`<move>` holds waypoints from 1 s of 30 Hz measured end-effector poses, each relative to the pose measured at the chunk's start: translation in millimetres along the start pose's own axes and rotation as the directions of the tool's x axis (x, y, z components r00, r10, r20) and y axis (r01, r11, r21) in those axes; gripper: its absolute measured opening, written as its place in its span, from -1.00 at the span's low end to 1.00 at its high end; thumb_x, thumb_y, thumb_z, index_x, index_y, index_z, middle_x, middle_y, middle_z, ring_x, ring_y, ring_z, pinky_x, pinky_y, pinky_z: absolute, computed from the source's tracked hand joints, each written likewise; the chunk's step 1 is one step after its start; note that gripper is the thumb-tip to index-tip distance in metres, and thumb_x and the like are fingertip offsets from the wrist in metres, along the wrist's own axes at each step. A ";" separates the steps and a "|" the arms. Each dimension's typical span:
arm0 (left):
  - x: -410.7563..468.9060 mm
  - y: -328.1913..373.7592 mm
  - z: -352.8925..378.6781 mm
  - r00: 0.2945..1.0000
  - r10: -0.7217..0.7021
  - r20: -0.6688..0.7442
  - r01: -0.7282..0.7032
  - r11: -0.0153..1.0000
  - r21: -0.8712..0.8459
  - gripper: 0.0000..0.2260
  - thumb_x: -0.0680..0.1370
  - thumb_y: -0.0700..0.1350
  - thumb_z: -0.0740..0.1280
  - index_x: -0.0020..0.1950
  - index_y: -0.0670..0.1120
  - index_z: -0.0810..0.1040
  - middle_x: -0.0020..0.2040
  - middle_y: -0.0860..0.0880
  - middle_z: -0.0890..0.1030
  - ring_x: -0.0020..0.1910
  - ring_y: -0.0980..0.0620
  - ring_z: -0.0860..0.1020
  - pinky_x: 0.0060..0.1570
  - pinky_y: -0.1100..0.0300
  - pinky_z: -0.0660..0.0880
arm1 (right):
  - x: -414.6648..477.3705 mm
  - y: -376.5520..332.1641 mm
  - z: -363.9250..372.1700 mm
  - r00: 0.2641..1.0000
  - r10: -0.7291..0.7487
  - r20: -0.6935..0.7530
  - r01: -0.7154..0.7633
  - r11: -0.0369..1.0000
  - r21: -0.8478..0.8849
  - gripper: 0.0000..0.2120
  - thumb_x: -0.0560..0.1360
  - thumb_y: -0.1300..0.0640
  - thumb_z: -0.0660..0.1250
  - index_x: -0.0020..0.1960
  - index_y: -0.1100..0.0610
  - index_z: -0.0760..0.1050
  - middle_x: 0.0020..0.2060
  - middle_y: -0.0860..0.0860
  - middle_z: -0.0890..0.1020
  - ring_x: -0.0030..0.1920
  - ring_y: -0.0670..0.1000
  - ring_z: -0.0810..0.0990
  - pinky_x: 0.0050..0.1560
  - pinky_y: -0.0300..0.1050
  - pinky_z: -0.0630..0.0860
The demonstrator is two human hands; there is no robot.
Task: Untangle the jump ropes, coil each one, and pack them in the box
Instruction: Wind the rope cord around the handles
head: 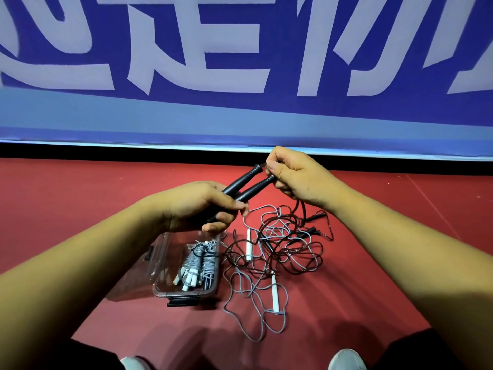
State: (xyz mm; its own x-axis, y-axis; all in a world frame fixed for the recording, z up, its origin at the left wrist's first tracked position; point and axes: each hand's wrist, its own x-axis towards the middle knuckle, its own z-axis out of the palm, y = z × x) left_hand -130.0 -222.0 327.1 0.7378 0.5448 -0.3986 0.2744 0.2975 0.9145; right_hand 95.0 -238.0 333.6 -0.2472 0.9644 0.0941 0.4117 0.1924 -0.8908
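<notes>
Low left on the red floor point(80, 196), the clear box point(165, 252) sat open with grey coils point(200, 263) already packed inside. Just above it, the left hand point(197, 206) was wrapped around the butt ends of both black handles point(248, 186), held side by side, probably pairing them so the coil starts from one point. The right hand point(296, 180) pinched the handle tips where the cord exits. The dark rope point(293, 247) dropped from there into the tangle point(282, 249) right of the box, looped through a grey rope point(240, 297) with white handles point(249, 244). That snarl looked like the blocker for coiling. A blue banner point(240, 76) ran behind.
</notes>
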 end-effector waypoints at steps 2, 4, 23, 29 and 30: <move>-1.2 1.5 -2.8 1.000 0.010 -0.020 -0.009 0.998 0.054 -0.90 0.48 -0.18 0.34 -0.11 -0.22 0.56 -0.41 -0.05 0.22 -0.58 0.07 0.22 -0.52 0.27 0.16 | -0.2 -0.1 1.2 1.000 0.013 -0.025 -0.013 1.000 0.008 -0.80 0.66 0.18 0.11 -0.14 0.12 0.34 -0.59 -0.16 0.36 -0.58 -0.19 0.27 -0.52 -0.30 0.21; -3.2 3.8 -7.2 0.998 0.040 -0.052 -0.032 0.986 0.162 -0.90 0.49 -0.15 0.38 -0.10 -0.19 0.59 -0.40 -0.07 0.24 -0.52 0.06 0.21 -0.49 0.20 0.09 | -0.7 -3.4 3.5 0.999 0.012 -0.040 -0.011 1.000 0.028 -0.83 0.66 0.20 0.10 -0.11 0.16 0.33 -0.51 -0.10 0.35 -0.58 -0.20 0.28 -0.54 -0.31 0.21; -19.6 23.2 -15.9 0.972 0.063 -0.227 0.089 0.794 0.602 -0.86 0.58 -0.08 0.38 -0.09 -0.11 0.68 -0.49 0.02 0.35 -0.54 0.07 0.33 -0.48 0.28 0.34 | -1.5 2.4 3.8 0.994 -0.104 0.045 0.114 0.909 -0.402 -0.82 0.66 0.10 0.10 -0.11 0.12 0.27 -0.36 0.12 0.55 -0.39 0.02 0.46 -0.31 -0.01 0.46; -18.7 26.1 -21.7 0.969 0.120 -0.215 0.039 0.787 0.615 -0.66 0.43 0.03 0.49 -0.28 -0.12 0.39 -0.49 0.01 0.25 -0.53 0.07 0.19 -0.52 0.32 0.19 | 1.3 0.4 0.2 0.990 -0.132 -0.047 0.114 0.954 -0.276 -0.77 0.65 0.07 0.14 -0.19 0.04 0.29 -0.41 -0.07 0.44 -0.40 -0.05 0.36 -0.28 -0.07 0.38; -18.8 25.0 -23.6 0.968 0.124 -0.220 0.028 0.814 0.581 -0.61 0.41 0.05 0.51 -0.34 -0.08 0.34 -0.49 -0.01 0.23 -0.53 0.05 0.17 -0.52 0.31 0.17 | 1.8 -0.7 -0.1 0.989 -0.143 -0.047 0.124 0.951 -0.284 -0.77 0.64 0.04 0.14 -0.19 0.03 0.30 -0.41 -0.09 0.43 -0.40 -0.06 0.34 -0.29 -0.09 0.35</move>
State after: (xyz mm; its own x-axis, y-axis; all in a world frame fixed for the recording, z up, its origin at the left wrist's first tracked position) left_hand -151.6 -206.2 355.9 0.6124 0.7363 -0.2877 0.6018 -0.1983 0.7737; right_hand 94.4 -236.3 334.4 -0.2616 0.9346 0.2411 0.6098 0.3537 -0.7093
